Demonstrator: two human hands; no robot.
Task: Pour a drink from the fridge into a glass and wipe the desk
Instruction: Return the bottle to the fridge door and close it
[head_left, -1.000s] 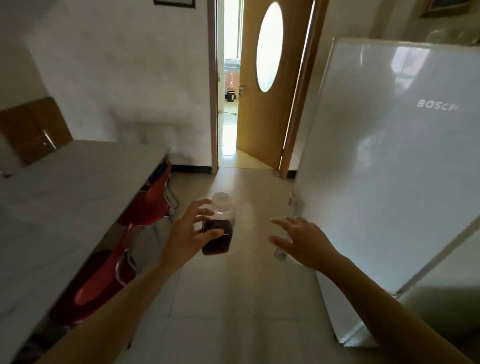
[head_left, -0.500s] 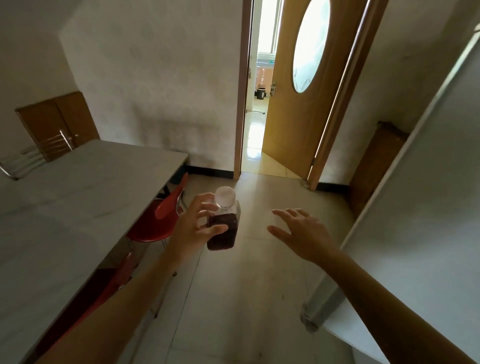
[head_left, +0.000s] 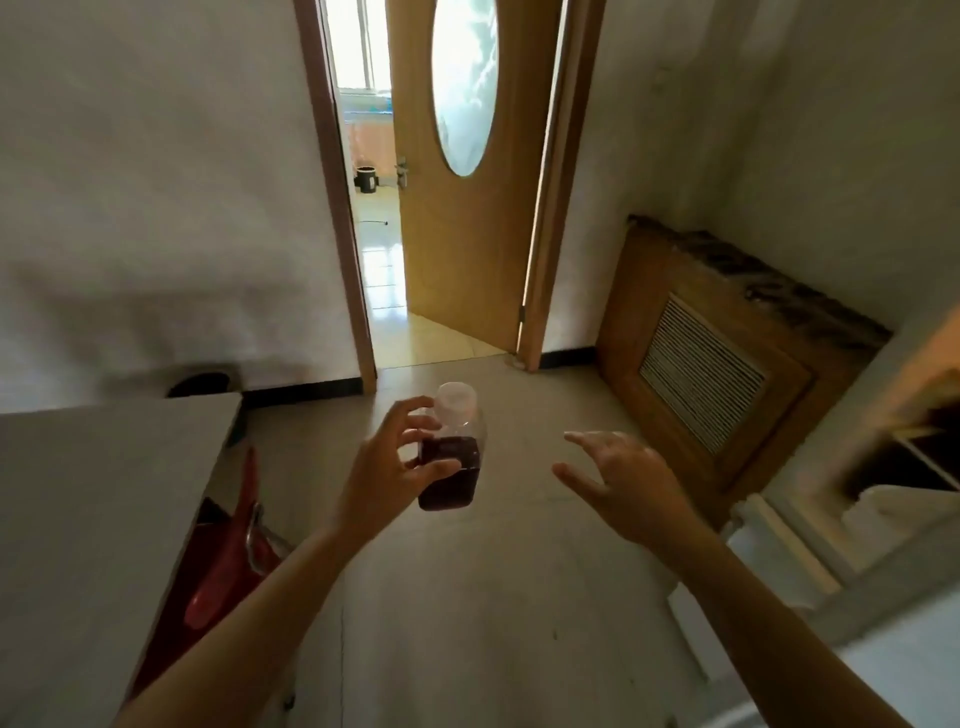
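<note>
The left hand (head_left: 387, 475) is gripping the half-full bottle (head_left: 451, 457) of dark drink while the right hand (head_left: 626, 480), spread and empty, is coming away from the fridge (head_left: 810, 525), so the counter (head_left: 93, 493) to its left looks next.

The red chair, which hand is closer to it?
Left. The left hand, holding the bottle, is just right of the red chair; the right hand is farther right.
</note>
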